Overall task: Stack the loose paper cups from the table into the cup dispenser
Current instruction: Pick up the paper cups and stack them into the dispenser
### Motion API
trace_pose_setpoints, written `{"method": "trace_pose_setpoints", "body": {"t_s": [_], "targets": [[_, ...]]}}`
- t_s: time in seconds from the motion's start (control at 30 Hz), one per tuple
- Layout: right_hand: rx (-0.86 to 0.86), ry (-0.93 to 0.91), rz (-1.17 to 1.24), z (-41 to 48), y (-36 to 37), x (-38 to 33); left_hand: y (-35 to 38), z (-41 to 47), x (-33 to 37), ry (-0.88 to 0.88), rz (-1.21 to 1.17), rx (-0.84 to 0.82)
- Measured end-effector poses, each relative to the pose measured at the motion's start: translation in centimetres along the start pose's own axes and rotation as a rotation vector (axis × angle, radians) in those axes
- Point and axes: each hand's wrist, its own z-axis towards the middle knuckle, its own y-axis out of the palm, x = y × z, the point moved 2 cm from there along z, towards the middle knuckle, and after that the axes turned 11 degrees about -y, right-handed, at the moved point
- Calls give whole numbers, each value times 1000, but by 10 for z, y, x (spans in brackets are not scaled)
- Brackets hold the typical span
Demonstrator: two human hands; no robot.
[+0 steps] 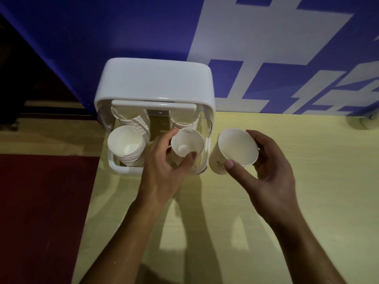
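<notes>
Above the yellow worktop (pixel 307 201), the right hand (pixel 270 169) grasps a loose paper cup (pixel 235 148), fingers (pixel 231 165) curled round its rim, probably queued as the next one. Just left of them, the left hand (pixel 162 167) pinches a second cup (pixel 187 145), mouth up for nesting, in the right bay of the cup dispenser (pixel 155 83). Left of those fingers leans a taller stack (pixel 126 144).

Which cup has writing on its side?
The cup in the right hand, beside the dispenser: small print shows on its outside. The others show none.
</notes>
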Motion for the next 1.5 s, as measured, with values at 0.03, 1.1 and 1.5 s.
{"method": "trace_pose_setpoints", "body": {"t_s": [0.03,1.1,1.5], "targets": [[20,-23,13,3,3,-3,0,1,1,2,5,-3],[-77,16,-228,10,61,34,-20,-16,30,38,-4,145],[347,206,-298,-31,-160,33,164,-39,144,219,65,-269]]}}
